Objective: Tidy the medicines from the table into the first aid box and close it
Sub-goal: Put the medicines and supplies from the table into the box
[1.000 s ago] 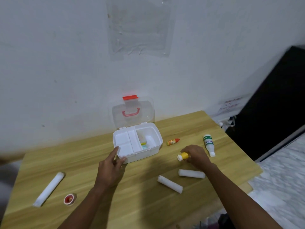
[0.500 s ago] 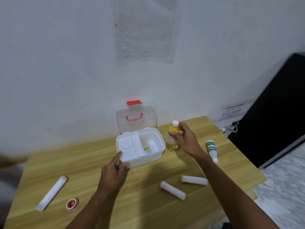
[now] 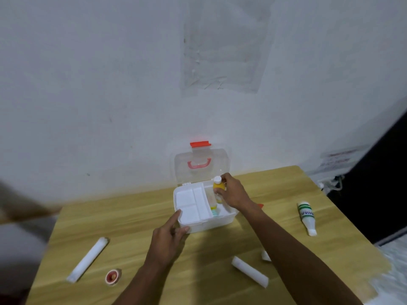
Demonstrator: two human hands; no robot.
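Holding: right hand (image 3: 234, 192) grip pinching small yellow white-capped bottle (image 3: 218, 188) over white plastic first aid box (image 3: 206, 223), right compartment
Left hand (image 3: 168, 237): fingers spread, touching box's 7 o'clock corner
Lid: open, upright

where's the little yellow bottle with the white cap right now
In the head view the yellow bottle is upright in the right hand, over the right compartment of the open first aid box, just in front of its raised clear lid.
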